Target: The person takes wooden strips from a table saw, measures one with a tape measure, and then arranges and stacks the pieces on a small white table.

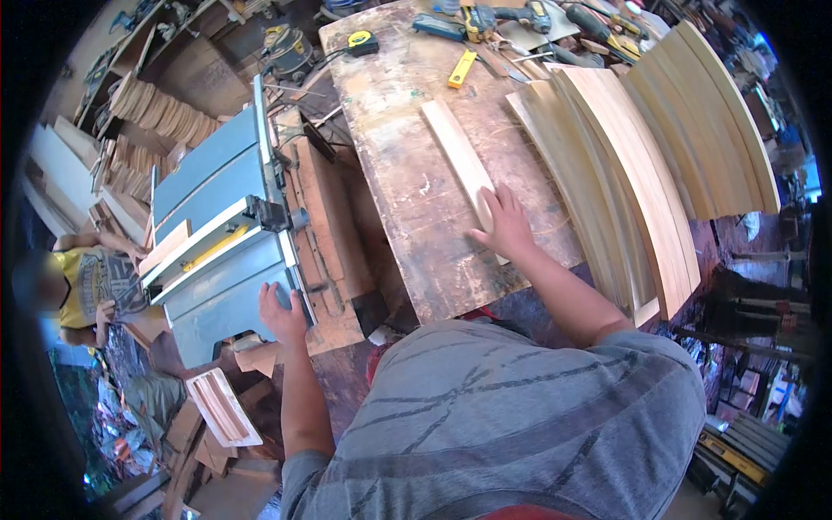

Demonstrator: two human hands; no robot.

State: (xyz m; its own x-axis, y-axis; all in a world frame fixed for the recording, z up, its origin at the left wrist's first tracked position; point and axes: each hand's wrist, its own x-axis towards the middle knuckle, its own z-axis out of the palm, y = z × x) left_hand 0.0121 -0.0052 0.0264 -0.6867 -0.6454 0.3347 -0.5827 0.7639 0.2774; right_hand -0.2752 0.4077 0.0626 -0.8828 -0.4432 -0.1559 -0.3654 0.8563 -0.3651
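Note:
On the blue table saw (pixel 217 299), my left hand (pixel 282 314) rests near the front right corner with its fingers apart, holding nothing. My right hand (pixel 503 221) lies with spread fingers over the near part of a narrow pale wood strip (pixel 455 149), which is flat on the worn workbench (pixel 390 173). The saw's metal fence (pixel 204 243) crosses its top beyond my left hand, and a short wood piece (pixel 166 249) lies beside it.
Stacked curved boards (pixel 633 165) stand along the bench's right side. A tape measure (pixel 362 42), a yellow level (pixel 462 68) and a cordless drill (pixel 537 16) lie farther back. Another person (pixel 100 286) is at the saw's left side.

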